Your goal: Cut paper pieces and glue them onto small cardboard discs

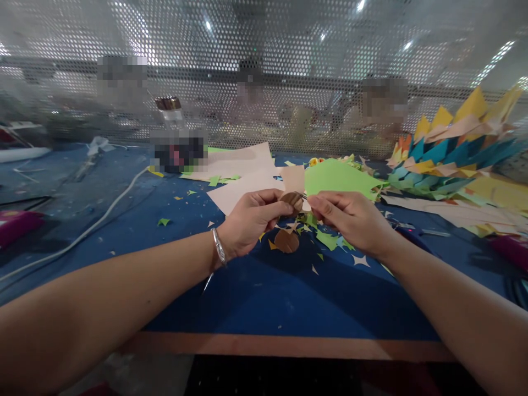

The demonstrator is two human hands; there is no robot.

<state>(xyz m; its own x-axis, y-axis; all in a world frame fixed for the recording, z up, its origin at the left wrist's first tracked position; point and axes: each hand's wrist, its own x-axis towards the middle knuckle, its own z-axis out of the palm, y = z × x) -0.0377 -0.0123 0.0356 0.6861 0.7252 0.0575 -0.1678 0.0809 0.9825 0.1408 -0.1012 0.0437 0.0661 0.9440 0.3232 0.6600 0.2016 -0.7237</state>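
My left hand (259,217), with a silver bracelet at the wrist, pinches a brown paper disc (291,201) between thumb and fingers above the table. Close by on the right, my right hand (344,217) is closed in a pinch at the disc's edge. Something thin and dark shows at its fingertips, too small to name. Below the hands a second brown disc (286,241) lies among paper scraps (327,239). Behind them are a green paper sheet (340,180) and a pale pink sheet (243,187).
Layered folded-paper work (449,148) in yellow, blue and green stands at the right. Scissors (416,234) lie near my right forearm. A white cable (103,217) crosses the left side. A clear bottle (170,115) and a perforated metal screen (268,38) stand behind.
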